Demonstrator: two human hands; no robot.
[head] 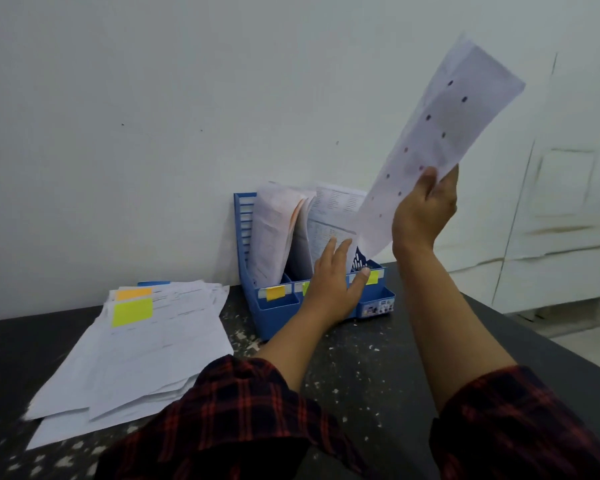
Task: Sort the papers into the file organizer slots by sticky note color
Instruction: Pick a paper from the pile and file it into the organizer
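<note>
Overhead, right hand (425, 211) gripping sheet (440, 140); left hand (333, 278) outstretched toward organizer (278, 317)

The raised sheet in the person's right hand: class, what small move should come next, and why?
Probably lower the sheet into the rightmost slot of the blue organizer. The right hand grips it above that end, while the open left hand rests against the filed papers beside it, seemingly holding them aside.
</note>
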